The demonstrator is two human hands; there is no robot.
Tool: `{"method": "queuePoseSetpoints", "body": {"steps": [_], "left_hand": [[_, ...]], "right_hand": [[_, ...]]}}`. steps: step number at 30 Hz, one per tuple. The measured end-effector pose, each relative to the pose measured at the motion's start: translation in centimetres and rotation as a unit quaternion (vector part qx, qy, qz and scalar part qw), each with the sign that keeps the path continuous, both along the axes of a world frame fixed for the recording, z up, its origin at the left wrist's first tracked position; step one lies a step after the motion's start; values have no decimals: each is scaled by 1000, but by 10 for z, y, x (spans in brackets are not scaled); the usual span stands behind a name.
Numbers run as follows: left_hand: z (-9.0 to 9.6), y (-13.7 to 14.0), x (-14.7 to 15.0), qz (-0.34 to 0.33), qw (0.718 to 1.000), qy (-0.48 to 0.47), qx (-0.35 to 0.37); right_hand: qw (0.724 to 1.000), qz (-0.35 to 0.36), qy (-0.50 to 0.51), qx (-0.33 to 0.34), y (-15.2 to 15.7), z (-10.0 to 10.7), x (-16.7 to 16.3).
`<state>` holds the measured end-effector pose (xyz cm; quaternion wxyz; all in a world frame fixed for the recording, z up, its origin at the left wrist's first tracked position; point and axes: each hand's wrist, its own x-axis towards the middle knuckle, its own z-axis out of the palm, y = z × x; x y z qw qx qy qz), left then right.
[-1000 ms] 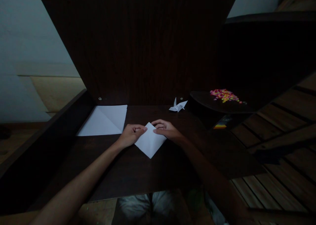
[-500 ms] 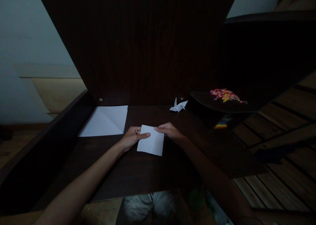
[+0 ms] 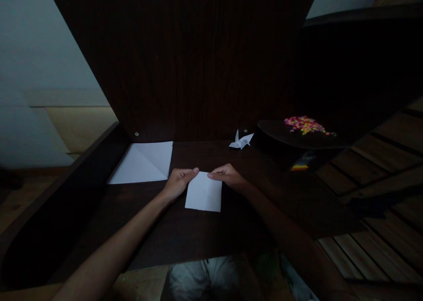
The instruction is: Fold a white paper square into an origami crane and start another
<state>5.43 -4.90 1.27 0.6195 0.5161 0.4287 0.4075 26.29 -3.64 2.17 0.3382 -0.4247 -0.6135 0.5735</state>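
A small, nearly square white sheet of paper (image 3: 204, 195) is held over the dark desk (image 3: 155, 235). My left hand (image 3: 178, 183) grips its upper left corner, the thumb lying at the top edge and the other fingers partly hidden. At the upper right corner, my right hand (image 3: 228, 176) pinches the paper with the thumb on top. A folded white paper crane (image 3: 241, 141) stands near the back panel, beyond my right hand. To the left of my left hand lies a stack of larger white paper (image 3: 142, 162) with diagonal crease lines on top.
On a rounded shelf (image 3: 274, 131) at the right rests a pile of small pink, red and yellow pieces (image 3: 306, 124). Below it is a packet with a rainbow-coloured end (image 3: 299, 166). A raised side board (image 3: 66, 191) borders the desk's left; a tall dark panel (image 3: 188, 63) closes the back.
My left thumb has slid from the paper's face up to its top edge. The sheet has turned slightly and sits straighter. The whole view has shifted a little.
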Motion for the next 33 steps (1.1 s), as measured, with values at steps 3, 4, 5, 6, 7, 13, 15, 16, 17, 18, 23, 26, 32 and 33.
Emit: {"method": "queuePoseSetpoints", "body": {"steps": [3,4,5,6,7,13,15,16,17,18,23,26,32,33], "left_hand": [[2,0,-1,25,999,-40,-9],[3,0,-1,40,998,-54,-14],[3,1,-1,55,996,-67,-19],[4,1,-1,68,994,-79,-22],[5,2,-1,79,993,-88,-23],[6,0,0,26,993,-93,-64],[4,-2,1,-14,992,-94,-82],[2,-2,1,-23,991,-95,-87],[0,-2,2,-27,991,-96,-88],[-1,-2,2,-27,991,-99,-89],[-6,0,1,-22,991,-106,-79],[-6,0,2,17,992,-108,-64],[-9,2,3,66,992,-97,-42],[-9,2,4,61,992,-100,-37]], "right_hand": [[999,-38,33,-18,2,-6,-2],[997,-46,48,-29,2,-8,-2],[996,-47,62,-46,3,-10,-2],[994,-45,75,-64,4,-12,-3],[992,-46,85,-82,4,-13,-3],[979,-112,147,-92,6,-16,-8],[975,-120,164,-90,6,-17,-10],[973,-122,174,-93,6,-17,-11],[970,-123,186,-99,6,-17,-12],[966,-122,200,-108,5,-17,-13],[957,-109,227,-143,2,-15,-19],[969,-91,192,-125,-2,-14,-17],[987,-49,117,-103,-4,-16,-11],[985,-51,123,-110,-3,-17,-11]]}}
